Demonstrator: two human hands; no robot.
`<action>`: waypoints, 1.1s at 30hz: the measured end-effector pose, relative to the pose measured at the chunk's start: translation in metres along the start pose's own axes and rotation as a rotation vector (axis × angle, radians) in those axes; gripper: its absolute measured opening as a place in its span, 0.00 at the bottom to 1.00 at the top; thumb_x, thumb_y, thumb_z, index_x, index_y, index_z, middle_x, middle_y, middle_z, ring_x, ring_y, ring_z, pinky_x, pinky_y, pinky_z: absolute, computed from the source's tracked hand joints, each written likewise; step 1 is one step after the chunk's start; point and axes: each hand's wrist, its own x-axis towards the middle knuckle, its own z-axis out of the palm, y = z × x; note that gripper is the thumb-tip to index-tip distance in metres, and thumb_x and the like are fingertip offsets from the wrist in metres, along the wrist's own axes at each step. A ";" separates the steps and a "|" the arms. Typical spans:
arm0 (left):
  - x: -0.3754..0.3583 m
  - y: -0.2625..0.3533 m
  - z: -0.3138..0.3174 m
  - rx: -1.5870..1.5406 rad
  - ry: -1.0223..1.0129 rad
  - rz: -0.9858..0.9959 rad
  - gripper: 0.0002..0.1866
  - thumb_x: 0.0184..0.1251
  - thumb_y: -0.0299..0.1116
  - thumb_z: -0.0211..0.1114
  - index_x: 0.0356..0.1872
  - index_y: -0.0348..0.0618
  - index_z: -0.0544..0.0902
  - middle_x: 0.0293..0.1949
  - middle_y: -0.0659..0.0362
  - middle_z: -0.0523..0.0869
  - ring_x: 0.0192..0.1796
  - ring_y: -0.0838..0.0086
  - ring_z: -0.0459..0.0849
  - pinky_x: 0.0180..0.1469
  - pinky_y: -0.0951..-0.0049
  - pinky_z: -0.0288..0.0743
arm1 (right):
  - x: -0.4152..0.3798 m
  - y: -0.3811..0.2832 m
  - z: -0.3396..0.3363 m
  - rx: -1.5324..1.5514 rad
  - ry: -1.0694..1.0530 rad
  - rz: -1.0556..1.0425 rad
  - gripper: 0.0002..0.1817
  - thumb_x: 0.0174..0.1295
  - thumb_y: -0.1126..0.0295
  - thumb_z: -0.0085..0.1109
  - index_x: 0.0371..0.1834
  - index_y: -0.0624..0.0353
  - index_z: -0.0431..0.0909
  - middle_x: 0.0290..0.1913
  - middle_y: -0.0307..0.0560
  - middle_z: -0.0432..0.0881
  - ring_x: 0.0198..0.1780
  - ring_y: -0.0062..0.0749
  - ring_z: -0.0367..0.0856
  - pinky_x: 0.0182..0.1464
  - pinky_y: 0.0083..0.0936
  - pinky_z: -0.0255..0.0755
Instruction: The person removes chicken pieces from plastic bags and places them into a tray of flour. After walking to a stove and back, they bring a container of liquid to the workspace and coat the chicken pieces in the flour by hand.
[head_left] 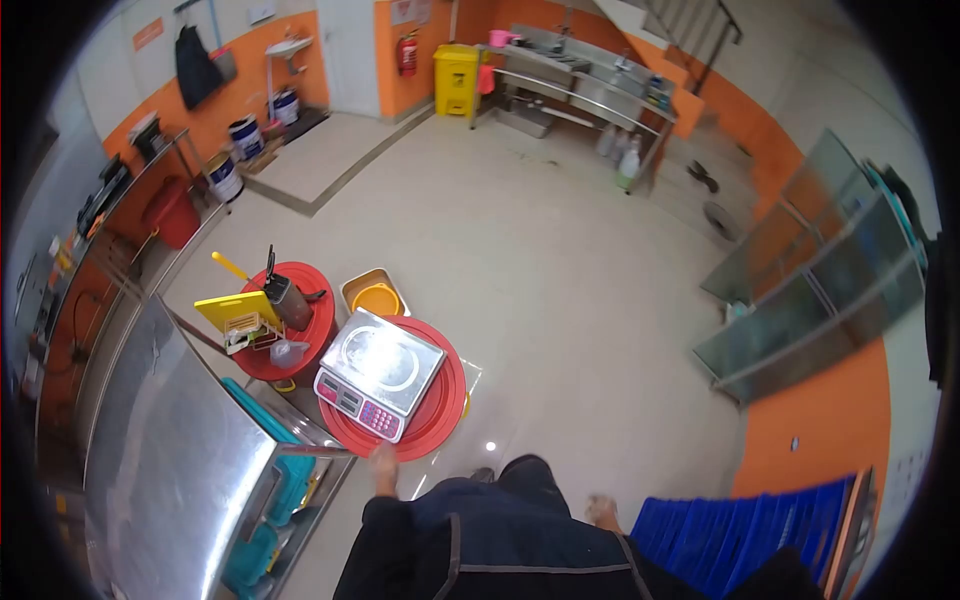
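Note:
My left hand (pixel 384 470) is low in the head view, at the near edge of a round red lid (pixel 450 400); its fingers are blurred, and whether it touches the lid cannot be made out. On that lid rests a digital scale (pixel 380 365) with a shiny steel plate and a pink keypad. My right hand (pixel 603 512) hangs by my side, near the blue crates (pixel 740 540), its fingers small and blurred. Left of the scale, a second red lid (pixel 315 345) holds a yellow cutting board (pixel 235 311), a knife block (pixel 289 303) and a wire rack (pixel 250 328).
A steel table (pixel 180 440) with teal trays (pixel 295 485) beneath stands at left. Behind the scale lies a tray with an orange bowl (pixel 377 299). Glass-doored cabinets (pixel 820 290) are at right; steel sinks (pixel 600 90) and a yellow bin (pixel 456 80) stand at the back.

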 end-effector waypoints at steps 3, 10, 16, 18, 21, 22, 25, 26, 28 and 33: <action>0.158 0.150 -0.052 -0.459 -0.152 -0.376 0.17 0.64 0.43 0.47 0.31 0.40 0.77 0.30 0.47 0.81 0.30 0.57 0.78 0.34 0.57 0.68 | 0.011 0.072 0.065 0.038 -0.038 -0.176 0.08 0.55 0.65 0.53 0.30 0.50 0.83 0.34 0.47 0.82 0.36 0.43 0.82 0.37 0.42 0.74; 0.283 0.172 0.062 -0.108 0.258 -0.172 0.06 0.54 0.30 0.58 0.21 0.41 0.78 0.24 0.48 0.81 0.28 0.51 0.79 0.29 0.54 0.70 | 0.329 0.221 -0.049 -0.147 0.108 -0.406 0.09 0.57 0.66 0.51 0.29 0.51 0.83 0.32 0.47 0.82 0.34 0.42 0.82 0.33 0.40 0.74; 0.176 0.194 0.095 0.155 -0.319 -0.653 0.09 0.59 0.35 0.58 0.35 0.42 0.81 0.29 0.49 0.84 0.37 0.53 0.83 0.43 0.56 0.76 | 0.727 0.021 -0.370 -0.105 -0.044 -0.425 0.10 0.53 0.63 0.59 0.28 0.60 0.79 0.29 0.49 0.81 0.35 0.33 0.79 0.29 0.34 0.72; 0.141 0.205 0.128 0.027 -0.248 -0.951 0.07 0.58 0.34 0.58 0.34 0.43 0.81 0.31 0.51 0.84 0.35 0.56 0.83 0.39 0.59 0.77 | 0.786 -0.100 -0.474 0.288 0.054 -0.548 0.14 0.53 0.63 0.62 0.31 0.65 0.77 0.31 0.52 0.80 0.36 0.35 0.77 0.32 0.35 0.72; 0.145 0.254 0.147 -0.114 -0.081 -1.071 0.09 0.60 0.37 0.58 0.35 0.44 0.79 0.38 0.54 0.82 0.37 0.60 0.82 0.38 0.62 0.78 | 0.817 -0.284 -0.582 0.275 0.078 -0.840 0.11 0.54 0.66 0.61 0.32 0.65 0.79 0.33 0.53 0.82 0.35 0.40 0.78 0.39 0.36 0.73; 0.165 0.263 0.153 -0.886 0.161 -1.546 0.10 0.63 0.36 0.54 0.40 0.43 0.78 0.37 0.53 0.81 0.35 0.62 0.81 0.36 0.64 0.78 | 0.831 -0.340 -0.595 0.234 0.080 -0.955 0.11 0.55 0.66 0.60 0.31 0.64 0.79 0.32 0.53 0.81 0.34 0.41 0.78 0.40 0.37 0.72; 0.275 0.300 0.128 -1.232 0.681 -1.792 0.12 0.66 0.36 0.52 0.43 0.41 0.78 0.36 0.50 0.81 0.36 0.62 0.82 0.36 0.63 0.79 | 0.857 -0.467 -0.615 -0.165 0.157 -1.391 0.08 0.54 0.66 0.56 0.32 0.55 0.82 0.34 0.48 0.83 0.39 0.39 0.80 0.43 0.34 0.74; 0.310 0.304 0.121 -1.146 0.626 -1.657 0.13 0.66 0.37 0.52 0.41 0.41 0.79 0.36 0.49 0.81 0.36 0.61 0.83 0.36 0.61 0.79 | 0.857 -0.498 -0.614 -0.470 0.308 -1.596 0.08 0.54 0.66 0.55 0.32 0.52 0.83 0.35 0.45 0.83 0.41 0.38 0.80 0.44 0.32 0.74; 0.348 0.316 0.133 -1.265 0.602 -1.573 0.14 0.65 0.40 0.52 0.39 0.38 0.77 0.32 0.52 0.78 0.34 0.61 0.80 0.36 0.60 0.78 | 0.883 -0.556 -0.592 -0.516 0.099 -1.586 0.08 0.53 0.66 0.53 0.31 0.48 0.83 0.38 0.43 0.83 0.44 0.37 0.80 0.46 0.30 0.75; 0.455 0.248 0.199 -1.637 1.090 -1.595 0.20 0.68 0.45 0.49 0.39 0.35 0.76 0.30 0.53 0.76 0.31 0.66 0.79 0.36 0.60 0.78 | 0.904 -0.704 -0.594 -0.700 0.046 -1.782 0.08 0.53 0.66 0.53 0.29 0.46 0.83 0.40 0.42 0.82 0.46 0.38 0.80 0.47 0.31 0.74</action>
